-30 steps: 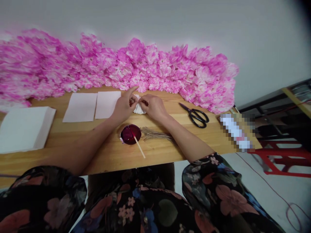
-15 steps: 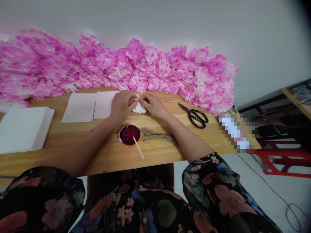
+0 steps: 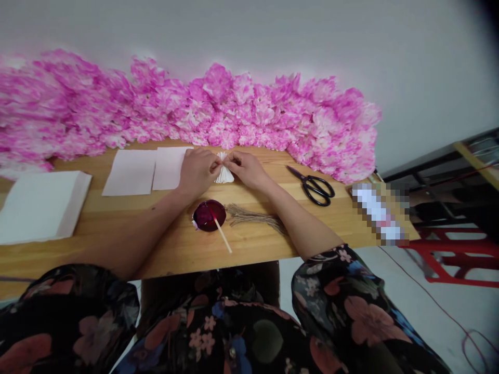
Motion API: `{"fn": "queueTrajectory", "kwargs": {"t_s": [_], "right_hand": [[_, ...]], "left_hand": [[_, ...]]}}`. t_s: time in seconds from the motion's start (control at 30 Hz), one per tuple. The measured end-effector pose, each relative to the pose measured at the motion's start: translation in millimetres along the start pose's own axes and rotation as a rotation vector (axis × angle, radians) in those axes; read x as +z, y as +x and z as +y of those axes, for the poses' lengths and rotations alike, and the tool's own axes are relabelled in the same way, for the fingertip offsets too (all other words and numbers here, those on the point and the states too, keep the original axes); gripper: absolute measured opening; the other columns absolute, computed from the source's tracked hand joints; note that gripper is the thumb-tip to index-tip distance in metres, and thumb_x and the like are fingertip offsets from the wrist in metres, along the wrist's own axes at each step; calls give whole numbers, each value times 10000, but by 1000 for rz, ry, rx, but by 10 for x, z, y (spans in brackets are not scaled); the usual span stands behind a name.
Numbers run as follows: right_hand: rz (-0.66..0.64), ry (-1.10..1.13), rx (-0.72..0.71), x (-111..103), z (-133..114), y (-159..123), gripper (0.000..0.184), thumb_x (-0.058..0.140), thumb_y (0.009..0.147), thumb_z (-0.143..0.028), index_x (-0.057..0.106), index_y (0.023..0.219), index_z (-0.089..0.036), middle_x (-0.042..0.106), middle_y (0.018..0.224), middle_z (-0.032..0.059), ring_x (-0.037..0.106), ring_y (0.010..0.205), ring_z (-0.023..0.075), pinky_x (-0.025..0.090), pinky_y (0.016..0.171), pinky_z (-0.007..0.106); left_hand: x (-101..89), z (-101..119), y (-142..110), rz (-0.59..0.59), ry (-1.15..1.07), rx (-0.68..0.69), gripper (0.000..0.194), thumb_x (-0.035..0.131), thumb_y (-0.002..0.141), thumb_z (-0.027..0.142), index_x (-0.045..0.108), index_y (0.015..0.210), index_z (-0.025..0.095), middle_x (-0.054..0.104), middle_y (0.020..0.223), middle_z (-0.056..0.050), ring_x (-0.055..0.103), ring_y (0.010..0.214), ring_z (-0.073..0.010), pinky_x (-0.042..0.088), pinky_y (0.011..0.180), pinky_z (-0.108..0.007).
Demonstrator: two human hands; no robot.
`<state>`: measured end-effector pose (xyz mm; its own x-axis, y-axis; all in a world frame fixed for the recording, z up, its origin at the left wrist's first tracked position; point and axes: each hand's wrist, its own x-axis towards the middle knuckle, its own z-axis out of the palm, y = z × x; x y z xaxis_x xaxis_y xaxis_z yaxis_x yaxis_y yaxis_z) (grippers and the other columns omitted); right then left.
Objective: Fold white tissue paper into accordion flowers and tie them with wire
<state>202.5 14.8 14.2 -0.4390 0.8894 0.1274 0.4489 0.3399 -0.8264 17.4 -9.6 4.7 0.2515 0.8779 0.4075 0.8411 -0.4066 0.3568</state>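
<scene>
Between my two hands is a piece of pleated white paper (image 3: 224, 175), pinched narrow at its middle and fanning out above and below. My left hand (image 3: 199, 170) is closed on its left side, thumb and fingertips together. From the right, my right hand (image 3: 245, 167) pinches the same narrow middle. Whatever lies under the fingertips is hidden. Nearer to me sits a small dish of dark red liquid (image 3: 202, 215) with a pale stick (image 3: 223, 236) leaning in it. A bundle of thin brown twists (image 3: 253, 215) lies beside the dish, partly beneath my right forearm.
Black-handled scissors (image 3: 314, 186) lie to the right. Flat white sheets (image 3: 130, 171) rest at left, near a thick stack of white paper (image 3: 35, 202). Pink and white paper flowers (image 3: 218, 106) line the wall behind. A red stool (image 3: 456, 254) stands beyond the table's right end.
The pleated paper's upper end, bunched and partly covered before, now shows as a spread fan above my fingers. Both hands stay in almost the same place.
</scene>
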Motion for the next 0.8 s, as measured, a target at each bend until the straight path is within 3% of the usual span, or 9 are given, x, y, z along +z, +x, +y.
{"fn": "queueTrajectory", "kwargs": {"t_s": [0.2, 0.43, 0.63, 0.8], "right_hand": [[-2, 52, 8, -29, 62, 18, 131, 665, 901, -283, 741, 883, -178, 730, 864, 21, 608, 801, 167, 432, 793, 312], [58, -75, 3, -101, 94, 48, 78, 724, 892, -235, 784, 925, -197, 792, 936, 32, 651, 824, 187, 446, 796, 323], [72, -283, -68, -139, 26, 4, 147, 628, 949, -185, 765, 897, -200, 789, 986, 54, 675, 934, 223, 446, 866, 337], [77, -336, -12, -147, -24, -2, 159, 575, 965, -167, 724, 913, -193, 784, 1059, 79, 668, 991, 238, 442, 910, 350]], "left_hand": [[-5, -11, 7, -18, -4, -11, 110, 630, 885, 230, 700, 801, 214, 726, 806, -56, 654, 894, -277, 437, 878, -435], [-26, -29, 8, -29, 15, -24, 123, 610, 895, 219, 681, 795, 207, 724, 813, -59, 657, 897, -275, 431, 884, -436], [-45, -40, -3, 6, 11, -15, 111, 611, 878, 195, 672, 788, 218, 736, 818, -48, 665, 917, -270, 437, 886, -428], [-65, -46, 1, -5, -1, -25, 119, 610, 865, 201, 690, 777, 207, 737, 814, -59, 674, 894, -274, 440, 877, -430]]}}
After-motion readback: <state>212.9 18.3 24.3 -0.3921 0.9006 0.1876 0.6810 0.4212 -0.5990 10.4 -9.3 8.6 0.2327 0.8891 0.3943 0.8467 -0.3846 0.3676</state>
